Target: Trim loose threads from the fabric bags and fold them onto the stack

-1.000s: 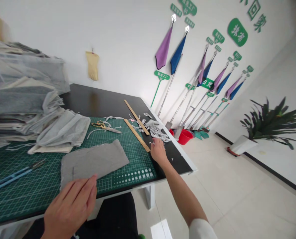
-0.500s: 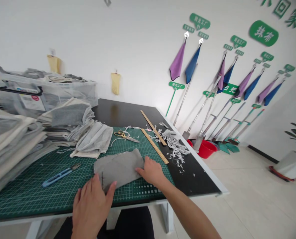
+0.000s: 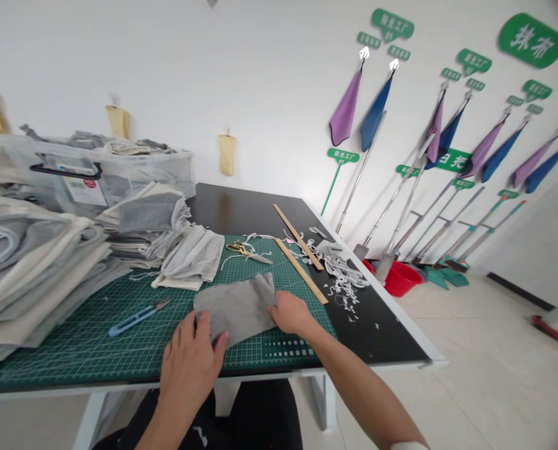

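A grey piece of cloth (image 3: 239, 306) lies on the green cutting mat (image 3: 133, 350), with a slight ridge near its right end. My left hand (image 3: 192, 353) rests on its left front corner, fingers spread. At the opposite end, my right hand (image 3: 292, 312) has its thumb and curled fingers closed on the edge. Behind the cloth are gold-handled scissors (image 3: 244, 250) and loose pale strips. A blue-handled cutter (image 3: 138, 317) lies to the left of my left hand.
Stacks of grey and cream cloth (image 3: 39, 275) fill the left side, before a clear plastic bin (image 3: 142, 172). Two wooden rulers (image 3: 301, 272) lie right of the scissors, beside a heap of fabric scraps (image 3: 342, 269). A red bucket (image 3: 402, 279) stands on the floor beyond the table.
The view has swung left, so everything sits further right in the picture. The cloth's right end is slightly more raised where my right hand grips it. My left hand stays at the left corner.
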`<state>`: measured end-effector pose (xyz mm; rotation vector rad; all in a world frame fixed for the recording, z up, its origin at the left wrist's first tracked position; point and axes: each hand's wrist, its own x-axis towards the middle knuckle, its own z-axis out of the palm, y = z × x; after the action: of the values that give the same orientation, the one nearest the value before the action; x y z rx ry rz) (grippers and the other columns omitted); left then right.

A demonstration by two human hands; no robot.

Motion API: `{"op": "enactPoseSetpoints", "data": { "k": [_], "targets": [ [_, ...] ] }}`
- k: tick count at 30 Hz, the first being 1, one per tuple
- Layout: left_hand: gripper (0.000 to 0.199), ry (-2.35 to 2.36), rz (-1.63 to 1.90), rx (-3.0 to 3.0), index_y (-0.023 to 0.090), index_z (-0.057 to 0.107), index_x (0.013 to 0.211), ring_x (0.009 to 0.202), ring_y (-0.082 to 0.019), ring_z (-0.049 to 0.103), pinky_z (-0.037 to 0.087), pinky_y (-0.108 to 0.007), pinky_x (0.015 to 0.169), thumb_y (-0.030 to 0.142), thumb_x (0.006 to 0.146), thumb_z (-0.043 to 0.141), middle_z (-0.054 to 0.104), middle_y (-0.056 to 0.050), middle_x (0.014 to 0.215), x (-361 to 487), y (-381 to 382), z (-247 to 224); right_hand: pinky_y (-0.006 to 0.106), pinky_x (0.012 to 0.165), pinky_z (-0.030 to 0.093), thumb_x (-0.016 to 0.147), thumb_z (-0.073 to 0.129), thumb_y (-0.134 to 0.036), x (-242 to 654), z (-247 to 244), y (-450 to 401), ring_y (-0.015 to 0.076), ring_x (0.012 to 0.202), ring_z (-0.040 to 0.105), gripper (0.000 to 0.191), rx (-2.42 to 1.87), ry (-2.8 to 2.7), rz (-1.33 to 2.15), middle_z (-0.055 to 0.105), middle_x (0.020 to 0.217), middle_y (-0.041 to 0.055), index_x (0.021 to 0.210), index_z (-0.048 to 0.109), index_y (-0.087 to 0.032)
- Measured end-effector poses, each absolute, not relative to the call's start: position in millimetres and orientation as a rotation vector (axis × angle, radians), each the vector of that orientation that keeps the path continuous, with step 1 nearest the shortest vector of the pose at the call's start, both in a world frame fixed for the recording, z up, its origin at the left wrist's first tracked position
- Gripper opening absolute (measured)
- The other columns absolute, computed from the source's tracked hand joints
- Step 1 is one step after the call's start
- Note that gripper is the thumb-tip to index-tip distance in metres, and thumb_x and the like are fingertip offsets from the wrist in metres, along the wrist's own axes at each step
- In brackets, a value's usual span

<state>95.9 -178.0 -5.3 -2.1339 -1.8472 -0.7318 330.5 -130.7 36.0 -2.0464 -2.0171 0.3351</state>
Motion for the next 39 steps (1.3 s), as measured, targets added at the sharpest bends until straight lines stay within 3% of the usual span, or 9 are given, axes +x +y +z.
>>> {"op": "enactPoseSetpoints", "data": {
  "k": [6, 12, 16, 18, 22, 27, 31, 34, 39],
  "targets": [
    [0.045, -1.514, -0.781, -2.320, 0.015, 0.061, 0.122, 0.136, -0.035, 0.041, 0.045, -0.050, 0.101, 0.046, 0.091, 0.051, 0.055, -0.018, 0.137, 83, -172, -21, 0.030, 0.070, 0.041, 0.082, 0.055, -0.018, 330, 39, -114, 0.0211, 0.081, 0.059, 0.005, -1.783, -1.858, 0.460, 0.064, 0.086, 0.0059, 0.087, 0.055, -0.018],
    [0.088, -1.415, -0.951, -2.280, 0.004, 0.028, 0.147, 0.136, -0.038, 0.042, 0.038, -0.053, 0.108, 0.058, 0.083, 0.058, 0.051, -0.026, 0.141, 80, -164, -22, 0.024, 0.060, 0.036, 0.078, 0.057, -0.024, 320, 67, -102, 0.0138, 0.065, 0.045, 0.013, -1.283, -1.807, 0.674, 0.047, 0.069, -0.0051, 0.076, 0.044, -0.022],
    [0.096, -1.416, -1.089, -2.236, 0.009, 0.016, 0.152, 0.139, -0.039, 0.036, 0.032, -0.057, 0.111, 0.051, 0.082, 0.064, 0.044, -0.026, 0.146, 80, -163, -14, 0.023, 0.058, 0.033, 0.076, 0.063, -0.031, 305, 99, -97, 0.0121, 0.062, 0.040, 0.017, -0.993, -1.779, 0.805, 0.046, 0.070, -0.0053, 0.077, 0.048, -0.022],
    [0.094, -1.507, -1.262, -2.248, 0.011, 0.018, 0.152, 0.141, -0.038, 0.034, 0.032, -0.056, 0.112, 0.049, 0.081, 0.066, 0.039, -0.025, 0.149, 78, -163, -11, 0.023, 0.058, 0.033, 0.074, 0.066, -0.032, 297, 115, -94, 0.0114, 0.061, 0.039, 0.019, -0.888, -1.742, 0.850, 0.047, 0.070, -0.0051, 0.076, 0.050, -0.022],
    [0.092, -1.988, -2.164, -1.955, 0.012, 0.027, 0.147, 0.141, -0.037, 0.032, 0.028, -0.058, 0.114, 0.049, 0.075, 0.072, 0.032, -0.025, 0.152, 68, -157, -4, 0.023, 0.058, 0.032, 0.072, 0.068, -0.034, 284, 138, -85, 0.0099, 0.060, 0.038, 0.023, -0.733, -1.645, 0.932, 0.047, 0.070, -0.0056, 0.075, 0.049, -0.022],
    [0.054, -2.051, -2.697, -1.849, 0.017, 0.050, 0.128, 0.106, -0.027, 0.065, 0.050, -0.053, 0.097, 0.055, 0.089, 0.049, 0.066, -0.014, 0.115, 56, -155, 15, 0.021, 0.056, 0.031, 0.068, 0.072, -0.037, 278, 146, -67, 0.0087, 0.058, 0.038, 0.028, -0.659, -1.581, 1.071, 0.046, 0.069, -0.0064, 0.078, 0.050, -0.022],
    [0.046, -2.078, -3.152, -1.608, 0.020, 0.062, 0.115, 0.104, -0.024, 0.067, 0.046, -0.050, 0.105, 0.042, 0.076, 0.072, 0.072, -0.005, 0.106, 59, -166, 24, 0.020, 0.054, 0.032, 0.062, 0.077, -0.035, 271, 145, -52, 0.0082, 0.056, 0.040, 0.032, -0.687, -1.571, 1.159, 0.048, 0.067, -0.0071, 0.078, 0.053, -0.021],
    [0.044, -2.108, -3.276, -1.249, 0.021, 0.068, 0.109, 0.113, -0.021, 0.063, 0.035, -0.045, 0.116, 0.030, 0.068, 0.081, 0.070, -0.002, 0.114, 65, -167, 23, 0.020, 0.054, 0.036, 0.062, 0.079, -0.033, 265, 138, -39, 0.0088, 0.059, 0.047, 0.034, -0.756, -1.557, 1.224, 0.056, 0.072, -0.0062, 0.085, 0.057, -0.020],
    [0.041, -2.265, -3.215, -1.058, 0.019, 0.069, 0.109, 0.113, -0.023, 0.064, 0.039, -0.049, 0.112, 0.022, 0.069, 0.078, 0.071, -0.006, 0.116, 66, -152, 14, 0.020, 0.049, 0.037, 0.068, 0.076, -0.031, 255, 106, -9, 0.0091, 0.053, 0.051, 0.025, -0.942, -1.488, 1.318, 0.061, 0.067, -0.0044, 0.082, 0.060, -0.018]
  ]
}}
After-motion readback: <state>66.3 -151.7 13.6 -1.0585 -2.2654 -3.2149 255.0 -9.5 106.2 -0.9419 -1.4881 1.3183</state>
